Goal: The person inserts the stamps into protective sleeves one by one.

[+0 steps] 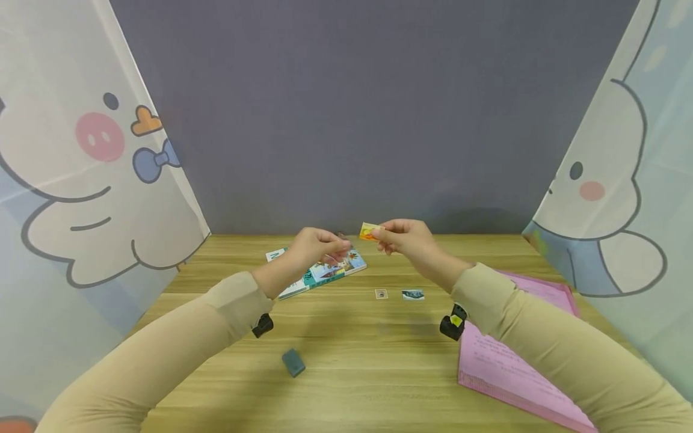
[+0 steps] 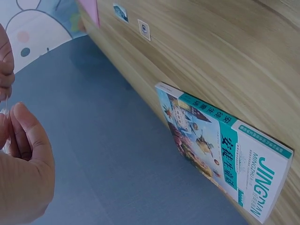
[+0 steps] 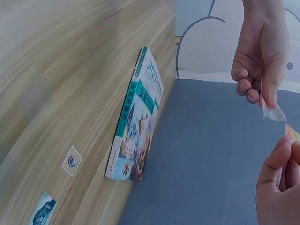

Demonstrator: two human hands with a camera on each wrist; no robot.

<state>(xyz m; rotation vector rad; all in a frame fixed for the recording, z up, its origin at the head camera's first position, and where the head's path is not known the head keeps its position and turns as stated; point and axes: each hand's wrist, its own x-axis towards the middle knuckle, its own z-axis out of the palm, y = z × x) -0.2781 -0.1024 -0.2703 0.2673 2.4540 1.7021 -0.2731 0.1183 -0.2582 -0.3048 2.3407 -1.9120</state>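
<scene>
My right hand [image 1: 405,236] pinches a small yellow and orange stamp-like paper [image 1: 369,231] between thumb and fingers. Facing it, my left hand [image 1: 318,245] holds a small clear plastic sleeve [image 3: 273,113] by its edge. In the right wrist view a narrow gap shows between the plastic and the paper's orange corner. Both hands are raised above the far part of the table. Two small stamp-like pictures lie flat on the wood: a square one with a round emblem [image 1: 381,294] and a bluish oblong one [image 1: 413,294].
A children's book [image 1: 325,270] with a teal and white cover lies behind the left hand. A dark grey block [image 1: 293,363] sits near the front of the table [image 1: 373,385]. Under the right forearm is a pink printed folder or pad [image 1: 503,367]. A grey panel [image 1: 346,120] stands behind.
</scene>
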